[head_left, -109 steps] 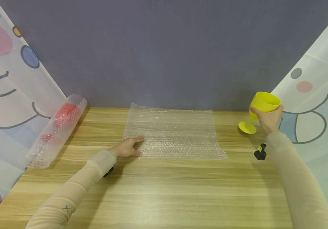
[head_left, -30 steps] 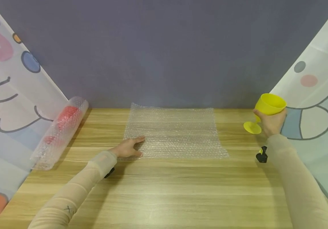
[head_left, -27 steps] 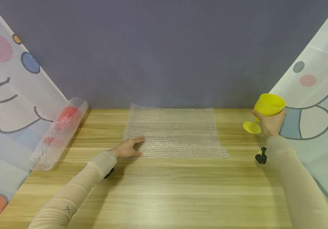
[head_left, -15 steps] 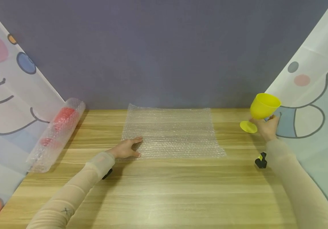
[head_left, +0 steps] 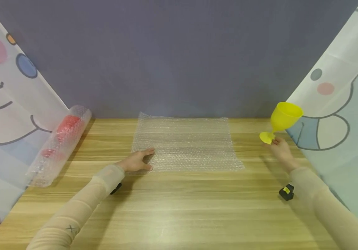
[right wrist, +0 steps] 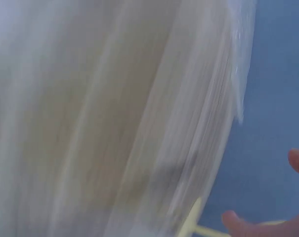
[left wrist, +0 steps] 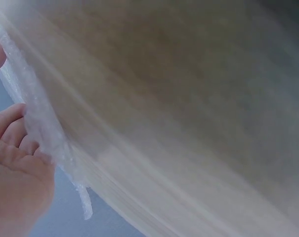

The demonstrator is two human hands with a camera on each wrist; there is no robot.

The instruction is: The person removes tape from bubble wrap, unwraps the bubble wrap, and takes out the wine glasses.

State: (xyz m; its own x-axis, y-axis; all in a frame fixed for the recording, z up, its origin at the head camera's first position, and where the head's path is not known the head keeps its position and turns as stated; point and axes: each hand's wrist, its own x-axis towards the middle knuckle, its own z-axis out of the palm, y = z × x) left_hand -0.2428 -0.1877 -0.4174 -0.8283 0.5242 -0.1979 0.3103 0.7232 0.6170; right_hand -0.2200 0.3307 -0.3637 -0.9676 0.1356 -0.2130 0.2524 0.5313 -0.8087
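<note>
A yellow goblet [head_left: 283, 117] stands on its round foot at the right end of the table. My right hand [head_left: 281, 152] is just in front of it, fingertips overlapping the foot in the head view. In the right wrist view the thumb and a finger [right wrist: 238, 224] are spread apart, with the goblet's stem [right wrist: 208, 230] partly showing beside the finger. My left hand [head_left: 135, 161] lies with thumb and fingers extended on the near left corner of a flat sheet of clear bubble wrap [head_left: 188, 144].
At the left edge lies a roll of bubble wrap [head_left: 41, 173] with a red object [head_left: 68, 125] inside it. The wooden table [head_left: 179, 208] meets a dark grey panel [head_left: 179, 59] at the back. Cartoon-printed cloths [head_left: 332, 128] hang on both sides.
My right hand has let go of the goblet's bowl and slid down toward me, past the stem to the foot. The goblet stays standing. My left hand stays on the sheet.
</note>
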